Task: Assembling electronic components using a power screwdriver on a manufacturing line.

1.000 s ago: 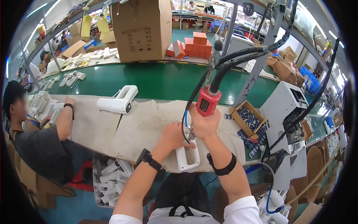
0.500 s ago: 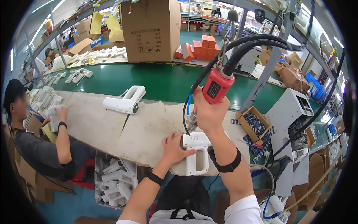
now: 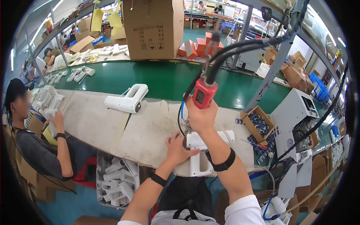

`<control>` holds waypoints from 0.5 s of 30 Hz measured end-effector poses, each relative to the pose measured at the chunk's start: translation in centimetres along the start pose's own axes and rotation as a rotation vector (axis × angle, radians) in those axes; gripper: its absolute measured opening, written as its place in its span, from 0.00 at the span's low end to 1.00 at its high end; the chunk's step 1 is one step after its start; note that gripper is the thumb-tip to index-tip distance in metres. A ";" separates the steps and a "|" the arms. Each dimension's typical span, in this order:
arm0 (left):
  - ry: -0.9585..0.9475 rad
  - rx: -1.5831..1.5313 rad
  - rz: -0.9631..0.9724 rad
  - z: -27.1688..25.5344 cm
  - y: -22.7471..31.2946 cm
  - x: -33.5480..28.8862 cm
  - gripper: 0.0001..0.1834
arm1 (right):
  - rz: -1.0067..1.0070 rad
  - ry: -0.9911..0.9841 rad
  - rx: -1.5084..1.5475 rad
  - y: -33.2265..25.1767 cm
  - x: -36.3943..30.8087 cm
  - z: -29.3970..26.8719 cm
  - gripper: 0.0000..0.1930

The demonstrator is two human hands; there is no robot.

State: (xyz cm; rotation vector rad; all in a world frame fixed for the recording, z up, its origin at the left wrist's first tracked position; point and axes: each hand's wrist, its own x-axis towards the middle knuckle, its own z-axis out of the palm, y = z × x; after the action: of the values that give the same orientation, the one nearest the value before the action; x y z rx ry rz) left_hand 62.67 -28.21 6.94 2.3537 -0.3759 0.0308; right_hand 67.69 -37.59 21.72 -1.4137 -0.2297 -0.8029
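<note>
My right hand (image 3: 202,117) is wrapped round a red electric screwdriver (image 3: 206,93), which hangs from a hook and thick black cables. Its lower end is mostly hidden behind my hand, above the far side of a white plastic housing (image 3: 197,140). That housing lies on the bench with its loop-shaped handle toward me, partly covered by my right forearm. My left hand (image 3: 177,149) holds it at the left, thumb across the handle's top and fingers curled by the round end. A similar white housing (image 3: 123,104) lies farther left.
A cardboard tray of small dark parts (image 3: 258,125) stands at right, beside a red-handled screwdriver (image 3: 261,146) and a white machine (image 3: 290,120). Beyond the bench runs a green conveyor (image 3: 161,77) under a big carton (image 3: 152,30). A co-worker (image 3: 37,144) sits left near a bin of white housings (image 3: 118,183).
My right hand has moved the red electric screwdriver left and slightly down toward the housing. My left hand keeps its hold on the housing, which has barely shifted.
</note>
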 end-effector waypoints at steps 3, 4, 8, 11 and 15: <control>0.059 -0.024 -0.032 0.7 -0.3 0.1 0.47 | 0.023 0.013 0.024 -3.3 0.1 -1.0 0.06; 0.099 -0.094 -0.080 0.5 0.2 0.2 0.49 | 0.007 0.034 0.056 -4.6 0.1 -1.4 0.05; 0.080 -0.033 -0.024 0.4 -0.4 -0.4 0.55 | 0.033 -0.027 0.060 -7.9 -0.2 -1.3 0.07; 0.040 0.026 -0.004 0.7 -0.6 -0.3 0.56 | 0.036 -0.038 0.020 -6.5 -0.7 -1.4 0.08; 0.038 0.013 0.010 1.4 -0.9 -0.5 0.55 | 0.148 -0.034 0.068 -4.9 -1.6 -0.7 0.08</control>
State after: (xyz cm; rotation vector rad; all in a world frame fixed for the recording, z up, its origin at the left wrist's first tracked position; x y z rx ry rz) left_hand 62.33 -28.46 5.29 2.3608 -0.3697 0.0820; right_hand 63.32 -37.41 24.50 -1.3643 -0.1744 -0.6441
